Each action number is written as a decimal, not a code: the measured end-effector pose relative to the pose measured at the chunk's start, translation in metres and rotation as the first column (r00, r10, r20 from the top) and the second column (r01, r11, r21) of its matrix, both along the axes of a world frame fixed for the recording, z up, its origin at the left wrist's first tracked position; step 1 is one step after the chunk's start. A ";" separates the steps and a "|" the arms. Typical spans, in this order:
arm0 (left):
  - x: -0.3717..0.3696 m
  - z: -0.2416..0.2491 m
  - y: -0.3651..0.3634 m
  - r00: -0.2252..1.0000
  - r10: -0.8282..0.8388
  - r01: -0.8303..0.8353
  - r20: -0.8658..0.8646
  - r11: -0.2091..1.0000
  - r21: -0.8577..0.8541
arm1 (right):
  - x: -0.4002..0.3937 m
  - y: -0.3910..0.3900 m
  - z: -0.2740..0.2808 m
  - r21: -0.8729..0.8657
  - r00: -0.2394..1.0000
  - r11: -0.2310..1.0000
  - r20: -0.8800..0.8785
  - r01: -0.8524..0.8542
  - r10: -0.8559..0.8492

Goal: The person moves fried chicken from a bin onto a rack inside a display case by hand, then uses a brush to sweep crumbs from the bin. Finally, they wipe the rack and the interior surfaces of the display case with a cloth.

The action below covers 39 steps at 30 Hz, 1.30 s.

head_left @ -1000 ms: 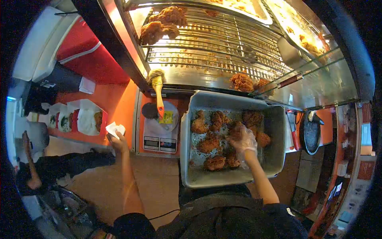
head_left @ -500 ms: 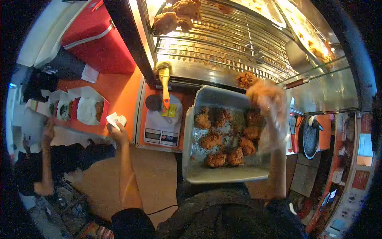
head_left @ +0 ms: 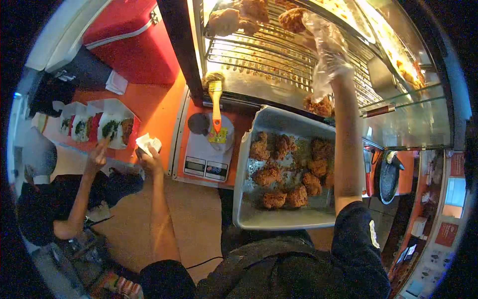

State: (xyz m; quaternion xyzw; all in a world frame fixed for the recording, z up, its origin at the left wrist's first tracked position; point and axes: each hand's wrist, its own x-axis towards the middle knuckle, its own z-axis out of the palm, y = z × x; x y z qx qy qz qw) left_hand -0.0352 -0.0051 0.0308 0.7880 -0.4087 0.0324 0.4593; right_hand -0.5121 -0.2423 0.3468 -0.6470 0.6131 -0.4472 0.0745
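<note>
My left hand (head_left: 151, 160) is closed around a crumpled white tissue or wrapper (head_left: 148, 144) beside the orange counter. Inside the lit warming cabinet, my right hand (head_left: 328, 50), in a clear plastic glove, reaches over the wire rack (head_left: 269, 59). Its fingers are on a piece of fried chicken (head_left: 293, 20) near the back of the rack. More fried chicken (head_left: 224, 22) lies at the rack's left. Below my right forearm, another piece (head_left: 318, 105) rests at the cabinet's front edge. Several fried pieces (head_left: 267, 175) lie in the metal tray (head_left: 284, 223), partly hidden by my arm.
A brush (head_left: 216, 107) leans at the cabinet's left edge above a kitchen scale (head_left: 206, 169). At left are a red box (head_left: 132, 52), open food boxes (head_left: 118, 144) and a co-worker's hand (head_left: 98, 155). A glass panel (head_left: 406, 122) juts out at right.
My right hand has moved from above the tray, up and deeper into the cabinet, with chicken at its fingers. The co-worker's hand has moved right to the food boxes. The view has shifted slightly.
</note>
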 end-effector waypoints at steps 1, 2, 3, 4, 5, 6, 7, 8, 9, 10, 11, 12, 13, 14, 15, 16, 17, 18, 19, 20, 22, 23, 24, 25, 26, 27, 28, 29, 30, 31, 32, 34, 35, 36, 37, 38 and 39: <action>-0.002 0.002 0.001 1.000 0.002 -0.002 0.000 1.000 -0.004 | -0.003 -0.002 0.002 0.007 1.000 1.000 0.004 -0.002 0.002; -0.004 0.004 0.001 1.000 0.003 -0.003 -0.001 1.000 -0.006 | -0.007 -0.004 0.005 0.012 1.000 1.000 0.010 -0.001 0.001; -0.003 0.001 0.002 1.000 0.000 0.000 -0.006 1.000 -0.010 | -0.009 -0.006 0.009 0.020 1.000 1.000 0.010 -0.003 0.003; -0.002 -0.001 0.002 1.000 -0.005 0.005 -0.010 1.000 -0.015 | -0.010 -0.008 0.012 0.022 1.000 1.000 0.003 0.004 -0.004; -0.001 -0.002 0.001 1.000 -0.010 0.010 -0.013 1.000 -0.020 | -0.011 -0.011 0.014 0.021 1.000 1.000 -0.010 0.016 -0.015; -0.004 0.003 0.001 1.000 -0.023 0.023 -0.002 0.999 -0.034 | -0.011 -0.014 0.017 0.021 0.999 0.999 -0.029 0.030 -0.029; -0.006 0.008 0.000 0.999 -0.036 0.036 0.011 0.998 -0.048 | -0.010 -0.020 0.020 0.018 0.997 0.999 -0.055 0.048 -0.047; -0.009 0.014 -0.001 0.999 -0.048 0.050 0.023 0.997 -0.061 | -0.009 -0.024 0.021 0.015 0.994 0.998 -0.088 0.065 -0.064; -0.006 0.009 -0.001 0.999 -0.035 0.034 -0.007 0.998 -0.047 | -0.006 -0.029 0.022 0.014 0.989 0.996 -0.124 0.086 -0.083; -0.002 -0.001 0.000 0.999 -0.021 0.020 -0.036 0.999 -0.031 | -0.002 -0.036 0.022 0.013 0.981 0.994 -0.166 0.107 -0.103; 0.002 -0.010 0.001 0.998 -0.007 0.006 -0.065 1.000 -0.014 | 0.002 -0.042 0.022 0.014 0.973 0.992 -0.201 0.122 -0.117; 0.002 -0.012 0.001 0.997 -0.020 0.018 -0.068 0.999 -0.027 | 0.006 -0.044 0.021 0.013 0.966 0.992 -0.227 0.127 -0.121; 0.003 -0.013 0.001 0.997 -0.031 0.028 -0.069 0.999 -0.043 | 0.010 -0.046 0.020 0.012 0.960 0.991 -0.249 0.134 -0.127; 0.004 -0.014 0.000 0.997 -0.042 0.038 -0.071 0.998 -0.059 | 0.014 -0.049 0.020 0.009 0.954 0.991 -0.270 0.134 -0.126; 0.002 -0.010 -0.001 0.996 -0.039 0.035 -0.079 0.998 -0.042 | 0.019 -0.050 0.021 0.007 0.950 0.992 -0.288 0.129 -0.122; 0.000 -0.005 0.001 0.995 -0.036 0.035 -0.088 0.999 -0.021 | 0.026 -0.053 0.021 0.009 0.945 0.993 -0.308 0.121 -0.112; -0.001 -0.001 0.001 0.995 -0.036 0.036 -0.096 0.999 0.001 | 0.032 -0.055 0.021 0.015 0.940 0.994 -0.325 0.110 -0.100; 0.003 -0.007 0.002 0.996 -0.046 0.045 -0.076 0.999 -0.021 | 0.037 -0.056 0.019 0.015 0.935 0.994 -0.342 0.106 -0.095; 0.009 -0.017 0.001 0.997 -0.057 0.054 -0.058 0.998 -0.044 | 0.042 -0.058 0.018 0.022 0.928 0.995 -0.361 0.101 -0.087; 0.013 -0.027 0.000 0.997 -0.068 0.065 -0.041 0.996 -0.069 | 0.047 -0.060 0.018 0.028 0.922 0.995 -0.379 0.097 -0.079; -0.012 0.020 0.000 0.997 -0.043 0.043 -0.059 0.999 0.003 | 0.052 -0.058 0.014 0.037 0.914 0.995 -0.401 0.091 -0.069; -0.021 0.037 0.001 0.997 -0.027 0.030 -0.067 0.999 0.041 | 0.052 -0.057 0.012 0.043 0.911 0.995 -0.408 0.087 -0.062; -0.017 0.032 0.002 0.999 -0.033 0.033 -0.017 0.999 0.011 | 0.052 -0.055 0.011 0.045 0.908 0.995 -0.414 0.086 -0.060; -0.012 0.025 0.000 0.999 -0.039 0.039 0.033 0.999 -0.016 | 0.051 -0.052 0.011 0.047 0.907 0.996 -0.418 0.081 -0.055; -0.008 0.017 0.000 0.996 -0.047 0.050 0.082 0.998 -0.038 | 0.048 -0.048 0.010 0.047 0.907 0.996 -0.418 0.073 -0.047; -0.009 0.019 0.000 0.997 -0.042 0.044 0.070 0.999 -0.029 | 0.047 -0.044 0.010 0.042 0.906 0.997 -0.421 0.069 -0.045; -0.012 0.025 0.002 0.998 -0.038 0.038 0.056 0.999 -0.011 | 0.046 -0.039 0.013 0.022 0.907 0.998 -0.419 0.057 -0.043; -0.015 0.027 0.001 0.999 -0.033 0.032 0.042 0.999 0.006 | 0.043 -0.031 0.014 0.000 0.909 0.999 -0.415 0.041 -0.038; 0.002 -0.006 0.001 0.999 -0.017 0.019 0.031 0.998 -0.053 | 0.041 -0.018 0.018 -0.039 0.912 0.999 -0.408 0.023 -0.037; -0.002 -0.001 0.003 0.999 -0.011 0.012 0.030 1.000 -0.017 | 0.039 0.003 0.021 -0.079 0.918 0.997 -0.396 -0.003 -0.028; -0.009 0.015 0.003 1.000 -0.005 0.005 0.031 1.000 0.014 | 0.037 0.029 0.024 -0.120 0.922 0.992 -0.386 -0.029 -0.019; -0.003 0.005 0.001 0.999 0.005 -0.006 0.047 1.000 0.026 | 0.034 0.088 0.020 -0.090 0.918 0.993 -0.396 -0.079 0.037; 0.004 -0.012 0.003 0.999 -0.006 0.006 0.036 1.000 -0.006 | 0.032 0.117 0.009 -0.010 0.896 0.994 -0.433 -0.110 0.095; 0.011 -0.025 0.002 0.999 -0.018 0.020 0.028 0.999 -0.039 | 0.029 0.143 -0.006 0.097 0.858 0.983 -0.479 -0.158 0.185; 0.015 -0.031 0.000 0.999 -0.033 0.035 0.021 0.997 -0.075 | 0.021 0.166 -0.029 0.210 0.804 0.954 -0.518 -0.212 0.293; 0.016 -0.031 -0.002 0.999 -0.037 0.039 0.027 0.997 -0.073 | 0.013 0.184 -0.054 0.291 0.732 0.904 -0.533 -0.314 0.425; 0.017 -0.030 -0.002 0.999 -0.041 0.043 0.035 0.996 -0.073 | 0.005 0.202 -0.080 0.375 0.648 0.833 -0.524 -0.407 0.553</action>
